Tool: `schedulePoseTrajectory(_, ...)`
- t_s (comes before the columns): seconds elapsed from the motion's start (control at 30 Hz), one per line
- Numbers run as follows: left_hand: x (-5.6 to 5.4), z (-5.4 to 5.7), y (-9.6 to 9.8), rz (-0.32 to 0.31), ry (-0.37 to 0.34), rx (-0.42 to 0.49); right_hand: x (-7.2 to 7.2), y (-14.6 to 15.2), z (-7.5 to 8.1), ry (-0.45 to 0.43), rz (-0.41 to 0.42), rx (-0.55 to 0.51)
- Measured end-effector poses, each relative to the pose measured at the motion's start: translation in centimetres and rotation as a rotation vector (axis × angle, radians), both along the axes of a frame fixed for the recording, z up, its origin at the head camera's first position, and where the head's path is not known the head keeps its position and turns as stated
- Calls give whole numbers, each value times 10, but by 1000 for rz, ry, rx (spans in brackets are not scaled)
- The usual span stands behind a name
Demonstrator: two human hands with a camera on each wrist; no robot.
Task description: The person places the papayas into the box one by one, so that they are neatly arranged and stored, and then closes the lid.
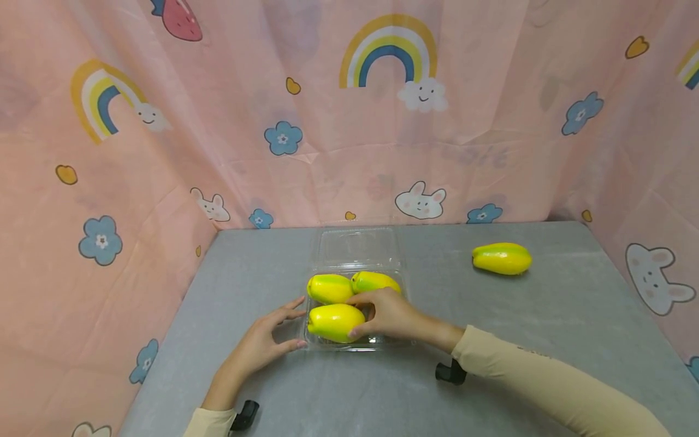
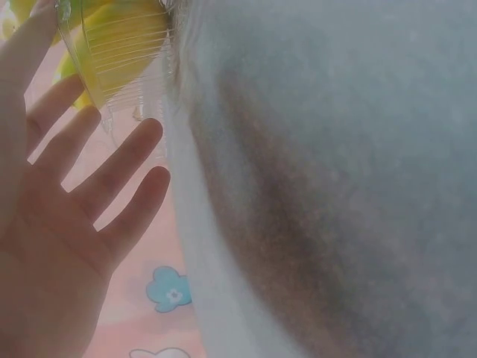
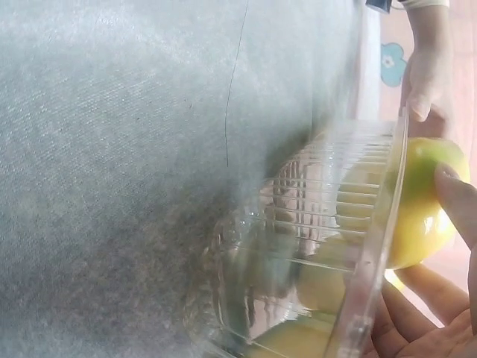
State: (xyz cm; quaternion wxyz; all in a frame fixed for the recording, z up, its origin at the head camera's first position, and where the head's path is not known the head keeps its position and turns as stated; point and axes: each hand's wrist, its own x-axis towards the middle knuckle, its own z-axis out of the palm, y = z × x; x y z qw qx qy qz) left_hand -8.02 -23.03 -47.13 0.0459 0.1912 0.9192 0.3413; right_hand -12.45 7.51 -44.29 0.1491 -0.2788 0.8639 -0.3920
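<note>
A clear plastic clamshell box [image 1: 382, 344] lies on the table with its lid raised behind it. Inside, two yellow papayas, the back left one [image 1: 330, 289] and the back right one [image 1: 375, 281], lie side by side. My right hand [image 1: 390, 315] grips the right end of a third, the front papaya [image 1: 334, 322], thumb at the front and fingers behind. In the right wrist view this papaya [image 3: 425, 216] stands partly above the box rim. My left hand [image 1: 264, 340], fingers spread, is at the box's left wall; in the left wrist view its fingertips overlap the ribbed wall [image 2: 123, 67].
Another yellow papaya [image 1: 502, 259] lies at the back right of the grey table [image 1: 491, 315]. A pink patterned curtain [image 1: 327, 176] hangs behind the table and at both sides. Black wrist mounts [image 1: 451, 372] stick out beside both forearms.
</note>
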Motion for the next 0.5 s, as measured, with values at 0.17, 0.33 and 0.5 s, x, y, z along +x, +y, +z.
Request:
schedulePoseTrajectory(0.17,0,0,0,0,-5,2,0,-2,-1,4,-12,18)
schedulePoseTrajectory(0.33,-1,-1,0,-3,-8,5,1,-3,-2,2,-26,42)
schedulePoseTrajectory(0.5,-1,-1,0,-8,2,9,1,-5,-6,10,-30,64)
